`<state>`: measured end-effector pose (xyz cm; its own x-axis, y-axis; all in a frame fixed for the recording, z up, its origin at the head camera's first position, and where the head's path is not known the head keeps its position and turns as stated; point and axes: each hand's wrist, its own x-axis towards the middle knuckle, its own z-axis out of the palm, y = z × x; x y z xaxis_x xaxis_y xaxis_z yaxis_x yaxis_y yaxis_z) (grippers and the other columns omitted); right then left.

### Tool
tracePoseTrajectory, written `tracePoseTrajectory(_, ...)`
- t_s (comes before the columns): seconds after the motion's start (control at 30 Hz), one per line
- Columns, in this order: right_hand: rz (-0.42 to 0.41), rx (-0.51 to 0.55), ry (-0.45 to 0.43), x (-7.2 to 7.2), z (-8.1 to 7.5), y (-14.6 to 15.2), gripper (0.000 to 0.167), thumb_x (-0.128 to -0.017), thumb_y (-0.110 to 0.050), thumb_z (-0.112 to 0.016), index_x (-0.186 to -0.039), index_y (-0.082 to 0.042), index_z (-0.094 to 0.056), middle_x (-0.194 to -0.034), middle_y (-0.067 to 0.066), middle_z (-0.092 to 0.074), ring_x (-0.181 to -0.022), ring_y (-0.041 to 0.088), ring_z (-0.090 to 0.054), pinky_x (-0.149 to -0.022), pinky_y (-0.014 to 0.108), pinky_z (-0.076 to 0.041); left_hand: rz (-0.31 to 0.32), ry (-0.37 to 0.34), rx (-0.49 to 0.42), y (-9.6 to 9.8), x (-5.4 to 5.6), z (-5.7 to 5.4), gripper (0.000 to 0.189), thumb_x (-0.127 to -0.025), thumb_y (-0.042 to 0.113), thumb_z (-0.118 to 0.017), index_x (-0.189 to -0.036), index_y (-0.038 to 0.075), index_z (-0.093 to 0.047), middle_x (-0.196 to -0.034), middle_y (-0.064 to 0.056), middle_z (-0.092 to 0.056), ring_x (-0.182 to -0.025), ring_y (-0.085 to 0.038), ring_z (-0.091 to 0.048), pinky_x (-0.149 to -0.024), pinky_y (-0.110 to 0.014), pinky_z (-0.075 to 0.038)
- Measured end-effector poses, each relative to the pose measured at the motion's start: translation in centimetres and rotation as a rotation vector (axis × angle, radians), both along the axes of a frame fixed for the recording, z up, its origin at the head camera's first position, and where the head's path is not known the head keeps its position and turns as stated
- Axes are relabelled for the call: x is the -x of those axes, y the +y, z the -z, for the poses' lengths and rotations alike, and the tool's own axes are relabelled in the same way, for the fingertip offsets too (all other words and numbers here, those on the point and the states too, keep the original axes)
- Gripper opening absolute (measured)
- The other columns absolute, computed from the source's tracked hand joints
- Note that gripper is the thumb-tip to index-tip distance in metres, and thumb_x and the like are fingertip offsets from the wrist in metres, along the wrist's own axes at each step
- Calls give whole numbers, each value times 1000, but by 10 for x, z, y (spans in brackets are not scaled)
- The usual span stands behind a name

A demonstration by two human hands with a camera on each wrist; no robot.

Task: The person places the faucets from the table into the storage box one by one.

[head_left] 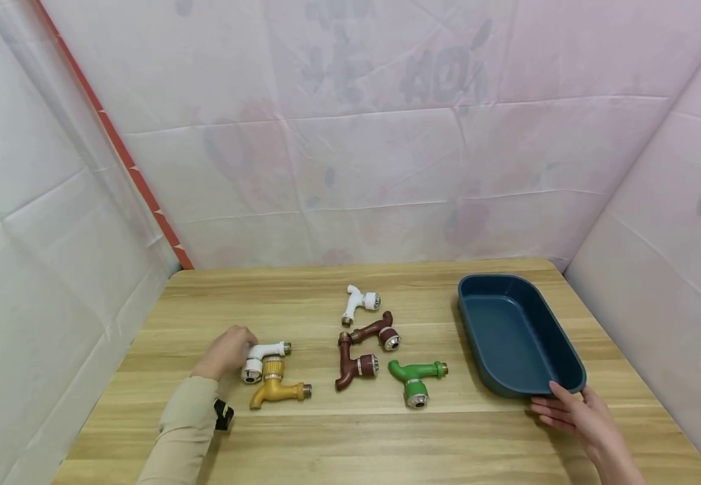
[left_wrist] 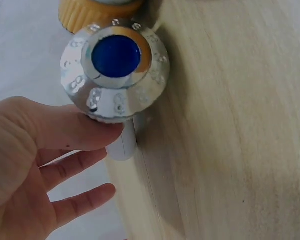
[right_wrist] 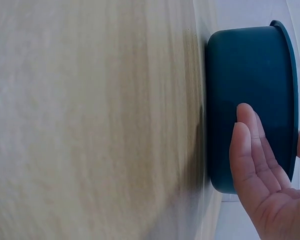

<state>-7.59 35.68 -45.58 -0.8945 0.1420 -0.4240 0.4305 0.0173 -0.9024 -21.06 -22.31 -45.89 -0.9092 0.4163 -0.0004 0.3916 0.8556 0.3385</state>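
Two hands are busy at your worktop point(head_left: 326, 451), one toward each side. Closest, your right hand point(head_left: 582, 419) hooks its thumb over the near rim of the blue basin point(head_left: 508, 337) and lays its fingers along the outer wall, a grasp that probably serves to steady it. A little farther in, the yellow tap point(head_left: 277, 391) and the green tap point(head_left: 415, 372) lie on their sides, likely because their branching shape would not stand easily. Your left hand point(head_left: 227, 351), with its sleeve point(head_left: 186, 417) reaching in from the near left, pinches the nearer white tap point(head_left: 265, 350) by its chrome-capped knob point(left_wrist: 115, 70); your thumb presses behind the cap, while the index finger is hidden. That tap lies just beyond the yellow one, so a fingertip hold probably spares its neighbour a knock; you cannot tell whether they touch. Farther on, two brown taps point(head_left: 347, 364) lie with threaded ends close together, and past them the second white tap point(head_left: 355, 300) lies apart. Behind everything hangs a pale printed sheet point(head_left: 350, 175).
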Motion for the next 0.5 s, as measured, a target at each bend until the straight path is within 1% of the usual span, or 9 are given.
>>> tracePoseTrajectory(0.03, 1, 0, 4, 0, 0, 0, 57, -98, -26, -39, -131, 7, -6, -80, 11, -69, -77, 20, -67, -69, 33, -53, -7, -4, -2, 0, 0, 0, 29, -62, -19, -58, -81, 0, -69, -84, -12, -61, -86, -33, -56, -78, -47, -46)
tracePoseTrajectory(0.07, 5, -3, 6, 0, 0, 0, 55, -98, -26, -39, -130, 7, -8, -80, 11, -69, -76, 20, -67, -69, 33, -53, -26, -26, -5, 1, 0, -1, 28, -64, -20, -56, -82, -2, -69, -85, -13, -60, -87, -34, -56, -79, -47, -46)
tracePoseTrajectory(0.17, 12, -3, 12, -1, 1, 0, 50, -98, -25, -39, -128, 5, -13, -80, 11, -69, -76, 20, -67, -68, 33, -53, -43, -44, 17, 0, 0, 0, 28, -67, -19, -55, -83, -1, -69, -83, -11, -59, -84, -31, -57, -77, -44, -47)
tracePoseTrajectory(0.27, 22, 7, 7, -1, 0, 0, 49, -98, -26, -40, -127, 4, -14, -79, 11, -69, -75, 20, -67, -68, 33, -53, -63, -63, 50, -1, 1, 2, 27, -72, -17, -54, -85, 2, -70, -82, -9, -58, -81, -27, -57, -75, -41, -48)
tracePoseTrajectory(0.33, 21, 7, 2, -1, -1, -1, 51, -98, -26, -40, -128, 4, -13, -79, 11, -69, -76, 20, -67, -68, 33, -53, -70, -67, 68, -3, 2, 6, 27, -74, -16, -54, -86, 3, -70, -82, -8, -57, -79, -25, -57, -74, -41, -48)
tracePoseTrajectory(0.4, 21, 4, -3, -1, -1, -1, 52, -98, -26, -40, -129, 5, -12, -79, 10, -69, -76, 20, -67, -69, 33, -53, -72, -65, 70, -4, 4, 9, 27, -74, -15, -54, -86, 3, -70, -82, -8, -57, -79, -25, -57, -74, -41, -48)
tracePoseTrajectory(0.5, 17, -3, -14, -1, -2, -1, 54, -98, -26, -39, -131, 6, -10, -80, 11, -69, -76, 20, -67, -69, 34, -53, -65, -58, 63, -6, 6, 12, 26, -72, -16, -55, -85, 3, -69, -81, -8, -57, -78, -26, -57, -74, -42, -48)
